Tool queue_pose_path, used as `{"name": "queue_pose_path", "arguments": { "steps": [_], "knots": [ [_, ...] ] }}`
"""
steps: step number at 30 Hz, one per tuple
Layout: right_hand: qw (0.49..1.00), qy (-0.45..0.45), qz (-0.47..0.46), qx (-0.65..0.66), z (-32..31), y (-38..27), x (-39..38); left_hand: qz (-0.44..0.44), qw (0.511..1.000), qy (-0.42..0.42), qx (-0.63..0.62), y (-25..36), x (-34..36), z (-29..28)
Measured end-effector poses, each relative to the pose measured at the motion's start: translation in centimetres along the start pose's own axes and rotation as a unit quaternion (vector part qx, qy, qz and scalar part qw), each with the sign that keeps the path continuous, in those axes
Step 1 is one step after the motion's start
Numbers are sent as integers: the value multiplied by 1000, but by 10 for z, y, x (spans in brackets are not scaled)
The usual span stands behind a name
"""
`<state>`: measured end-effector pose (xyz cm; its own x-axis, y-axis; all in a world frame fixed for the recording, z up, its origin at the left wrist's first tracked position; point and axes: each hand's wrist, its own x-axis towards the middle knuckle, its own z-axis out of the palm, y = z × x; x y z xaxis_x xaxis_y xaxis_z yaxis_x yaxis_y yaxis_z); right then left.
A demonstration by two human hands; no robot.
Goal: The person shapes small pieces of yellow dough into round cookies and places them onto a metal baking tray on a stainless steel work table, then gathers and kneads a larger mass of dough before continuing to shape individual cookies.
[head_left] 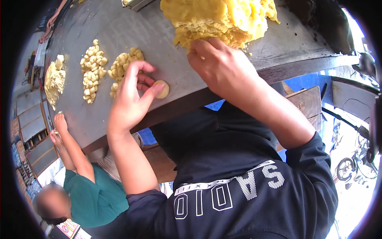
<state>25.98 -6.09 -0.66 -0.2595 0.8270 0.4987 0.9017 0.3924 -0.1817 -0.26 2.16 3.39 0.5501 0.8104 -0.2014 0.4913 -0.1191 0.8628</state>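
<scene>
A flat, round piece of pale dough (163,91) is at the fingertips of my left hand (129,93), near the table's front edge. The thumb presses on the disc and the other fingers curl behind it, the index finger raised apart. My right hand (219,65) is closed against the near side of a large, crumbly yellow mass of dough or filling (223,20). Its fingertips are buried there, so what they pinch is hidden. Beyond my left hand lie two heaps of small pale dough balls, one nearer (123,63) and one farther left (92,71).
The grey table (159,44) carries a crumbled pale dough heap (55,81) at its far left. A co-worker in a green shirt (93,199) sits at the left, hands (59,125) at the table edge. A pale metal container (135,4) stands at the top.
</scene>
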Motion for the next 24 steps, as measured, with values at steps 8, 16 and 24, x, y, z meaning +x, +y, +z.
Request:
{"name": "queue_pose_path", "arguments": {
  "steps": [8,16,24],
  "knots": [
    [978,-85,34,185,-33,10,-9,215,893,192,346,-11,15,32],
    [993,-70,74,57,-18,-1,-11,177,909,217,-308,9,9,7],
    [996,-8,36,86,-16,13,-24,83,863,305,395,-37,10,-10]
  ]
}}
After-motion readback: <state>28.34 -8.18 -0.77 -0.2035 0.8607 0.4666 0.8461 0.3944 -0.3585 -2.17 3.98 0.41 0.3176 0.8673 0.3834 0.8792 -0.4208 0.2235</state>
